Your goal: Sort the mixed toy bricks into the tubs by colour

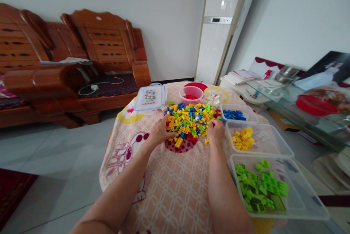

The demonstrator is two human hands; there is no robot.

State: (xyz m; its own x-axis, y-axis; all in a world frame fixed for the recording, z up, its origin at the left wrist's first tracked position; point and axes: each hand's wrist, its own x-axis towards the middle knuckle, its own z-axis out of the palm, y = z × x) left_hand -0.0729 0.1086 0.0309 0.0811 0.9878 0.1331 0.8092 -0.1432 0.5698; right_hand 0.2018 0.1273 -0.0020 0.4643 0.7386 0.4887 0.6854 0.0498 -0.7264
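Observation:
A heap of mixed coloured toy bricks [191,118] lies on a table under a pink patterned cloth [175,183]. My left hand [161,130] rests at the heap's left edge, fingers curled against the bricks. At the heap's right edge my right hand [216,130] has its fingers bent inward; what they hold, if anything, is hidden. A loose yellow brick [178,142] lies between the hands.
Clear tubs line the right: green bricks [259,188], yellow bricks [243,138], blue bricks [234,114]. Behind the heap are a bowl of red bricks [191,94], a dish of white bricks [216,97] and a lidded box [151,98]. Wooden sofa at left, glass table at right.

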